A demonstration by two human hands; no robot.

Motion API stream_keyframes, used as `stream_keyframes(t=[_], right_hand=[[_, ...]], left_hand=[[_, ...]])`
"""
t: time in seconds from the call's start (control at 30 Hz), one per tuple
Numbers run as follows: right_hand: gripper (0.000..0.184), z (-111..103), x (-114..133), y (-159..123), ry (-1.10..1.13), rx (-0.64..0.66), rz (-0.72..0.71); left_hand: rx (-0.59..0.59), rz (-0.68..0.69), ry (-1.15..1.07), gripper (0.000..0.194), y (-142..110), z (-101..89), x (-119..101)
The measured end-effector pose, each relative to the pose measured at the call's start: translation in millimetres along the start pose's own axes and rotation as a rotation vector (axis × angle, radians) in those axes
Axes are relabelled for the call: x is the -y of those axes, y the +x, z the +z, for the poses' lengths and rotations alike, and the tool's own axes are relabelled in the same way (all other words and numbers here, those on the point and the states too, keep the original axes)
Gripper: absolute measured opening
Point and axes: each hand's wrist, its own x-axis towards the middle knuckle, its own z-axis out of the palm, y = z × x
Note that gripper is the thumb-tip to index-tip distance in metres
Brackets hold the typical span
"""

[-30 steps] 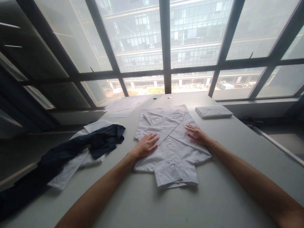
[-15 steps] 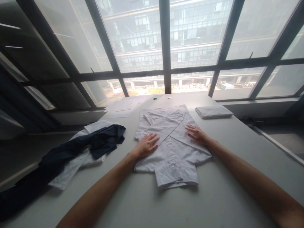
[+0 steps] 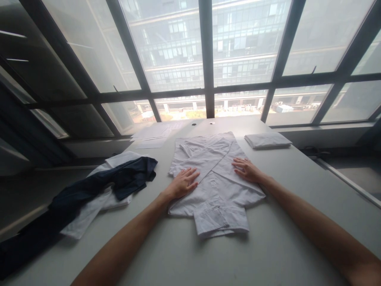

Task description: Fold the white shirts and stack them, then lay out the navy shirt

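Note:
A white shirt (image 3: 212,190) lies on the table in front of me, with its sleeves folded across the body and its collar end towards me. Wrinkles run over the folded fabric. My left hand (image 3: 183,182) rests flat on the shirt's left side, fingers stretched out. On the opposite side, my right hand (image 3: 246,170) also lies flat, its fingers spread on the cloth. Neither hand grasps anything.
A dark navy garment (image 3: 98,186) lies over white clothing (image 3: 89,216) on the left, trailing off the table edge. Loose paper sheets (image 3: 150,142) lie at the far left. A folded white cloth (image 3: 268,140) sits far right on the white table (image 3: 297,174). Large windows (image 3: 175,43) stand beyond.

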Motion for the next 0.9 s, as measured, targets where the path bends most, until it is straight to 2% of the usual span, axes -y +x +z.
stream_keyframes(t=[0.13,0.47,0.6,0.7,0.8,0.9], right_hand=[[0.045,-0.1,-0.4,0.1,0.006,-0.004,-0.002],[0.053,-7.5,9.0,2.3,-0.082,0.118,0.024],[0.062,-9.4,14.4,2.6,-0.180,0.078,0.122],[0.066,-11.2,17.1,2.6,-0.223,0.144,0.220],[0.070,-13.1,18.7,2.6,-0.232,0.216,0.238],[0.070,-13.9,19.2,2.6,-0.239,0.215,0.243]], left_hand=[[0.005,-0.004,-0.002,0.051,-0.1,-0.2,-0.7],[-0.006,0.003,0.004,0.050,-0.3,1.9,0.8],[0.008,-0.003,0.005,0.051,0.0,1.7,1.0],[0.004,0.002,0.009,0.051,-0.1,1.4,1.0],[-0.002,0.006,0.013,0.050,-0.2,0.4,0.2],[-0.003,0.006,0.012,0.050,-0.2,-1.1,-0.9]])
